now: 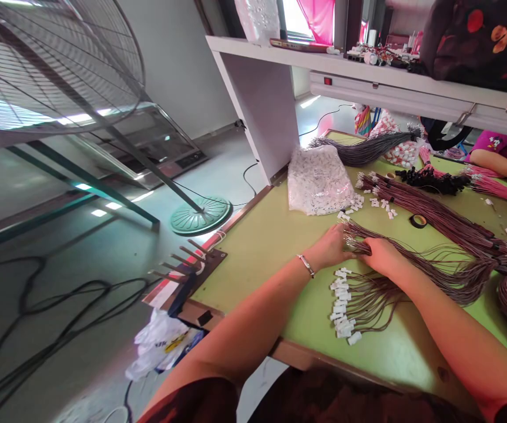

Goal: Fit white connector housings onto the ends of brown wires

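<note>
My left hand (330, 247), with a bracelet at the wrist, is closed at the metal-tipped ends of a brown wire bundle (429, 264). Close on its right, my right hand (379, 256) has its fingers wrapped round the same bundle. Just below the hands lie wires ending in white connectors (341, 302), in a rough column on the green table (262, 235). Beyond my hands, a clear plastic bag (319, 179) full of small white parts rests on the table, with loose white connectors (385, 205) beside it.
A black tape roll (418, 221) and more brown wire bundles (438, 211) lie to the right. A pronged rack (191, 258) is fixed at the table's left edge. A white shelf (368, 61) spans the back. Another person's arm (502, 167) shows at far right. A fan (59, 64) stands left.
</note>
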{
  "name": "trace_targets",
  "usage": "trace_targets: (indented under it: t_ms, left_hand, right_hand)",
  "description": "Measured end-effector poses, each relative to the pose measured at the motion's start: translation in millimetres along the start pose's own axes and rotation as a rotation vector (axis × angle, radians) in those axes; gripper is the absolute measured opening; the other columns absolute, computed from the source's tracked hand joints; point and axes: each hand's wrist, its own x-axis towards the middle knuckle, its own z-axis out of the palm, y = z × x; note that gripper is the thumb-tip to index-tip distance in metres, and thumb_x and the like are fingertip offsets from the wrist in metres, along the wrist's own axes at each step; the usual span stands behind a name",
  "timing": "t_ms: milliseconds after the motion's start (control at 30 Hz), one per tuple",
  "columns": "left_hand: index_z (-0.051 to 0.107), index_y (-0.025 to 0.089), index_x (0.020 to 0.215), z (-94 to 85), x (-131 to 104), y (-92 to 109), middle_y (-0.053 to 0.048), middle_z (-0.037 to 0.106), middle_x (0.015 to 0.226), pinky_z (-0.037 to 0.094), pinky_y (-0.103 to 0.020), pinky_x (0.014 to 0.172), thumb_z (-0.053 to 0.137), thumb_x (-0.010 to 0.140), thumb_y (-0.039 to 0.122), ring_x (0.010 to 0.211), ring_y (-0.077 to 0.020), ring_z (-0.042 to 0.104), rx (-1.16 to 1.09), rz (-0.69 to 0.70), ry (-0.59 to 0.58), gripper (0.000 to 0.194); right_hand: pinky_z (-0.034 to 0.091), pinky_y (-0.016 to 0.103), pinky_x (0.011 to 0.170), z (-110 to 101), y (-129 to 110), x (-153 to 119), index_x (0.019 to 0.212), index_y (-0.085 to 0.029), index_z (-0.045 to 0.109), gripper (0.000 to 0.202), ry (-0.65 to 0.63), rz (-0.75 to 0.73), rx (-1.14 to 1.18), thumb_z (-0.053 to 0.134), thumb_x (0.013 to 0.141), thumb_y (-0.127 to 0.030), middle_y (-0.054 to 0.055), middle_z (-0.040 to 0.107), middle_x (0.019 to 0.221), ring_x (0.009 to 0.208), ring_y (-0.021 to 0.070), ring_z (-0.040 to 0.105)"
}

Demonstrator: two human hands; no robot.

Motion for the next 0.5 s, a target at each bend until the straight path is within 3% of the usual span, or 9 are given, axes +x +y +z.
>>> trace_targets:
  t_ms: [133,233,367,500]
  left_hand:
    - [0.063,0.014,0.111,-8.7,1,-11,-0.017,0.052,0.124,0.039,-0.046,0.103,0.080,0.056,0.046,0.116,-0.0316,0.048,-0.071,0.033,-0.091,0.065]
    - [0.060,0.016,0.117,-13.6,1,-18,-0.015,0.051,0.128,0.036,-0.045,0.106,0.078,0.057,0.049,0.119,-0.0308,0.047,-0.123,0.077,-0.124,0.070]
    - [0.061,0.017,0.120,-10.8,1,-19,-0.016,0.050,0.132,0.032,-0.046,0.109,0.078,0.057,0.052,0.124,-0.0327,0.044,-0.091,0.117,-0.134,0.074]
    - [0.063,0.016,0.117,-2.1,2,-12,-0.017,0.052,0.130,0.035,-0.046,0.107,0.078,0.059,0.048,0.122,-0.0332,0.047,-0.035,0.074,-0.087,0.068]
  right_hand:
    - [0.036,0.025,0.058,-4,-4,0,0.074,-0.020,0.061,0.006,-0.057,-0.047,-0.052,0.061,0.076,-0.026,0.004,0.066,0.073,0.067,0.0167,0.059]
    - [0.040,0.025,0.065,-13,2,-1,0.075,-0.019,0.059,0.007,0.019,-0.165,0.017,0.056,0.080,-0.023,0.004,0.063,0.080,0.072,0.0160,0.057]
    - [0.044,0.029,0.076,-24,17,-4,0.086,-0.017,0.056,0.017,0.219,-0.235,0.330,0.046,0.087,-0.031,0.006,0.061,0.089,0.082,0.0166,0.056]
    - [0.045,0.027,0.070,-15,19,-5,0.099,-0.018,0.053,0.023,0.171,-0.205,0.587,0.040,0.090,-0.034,0.002,0.062,0.078,0.071,0.0145,0.057]
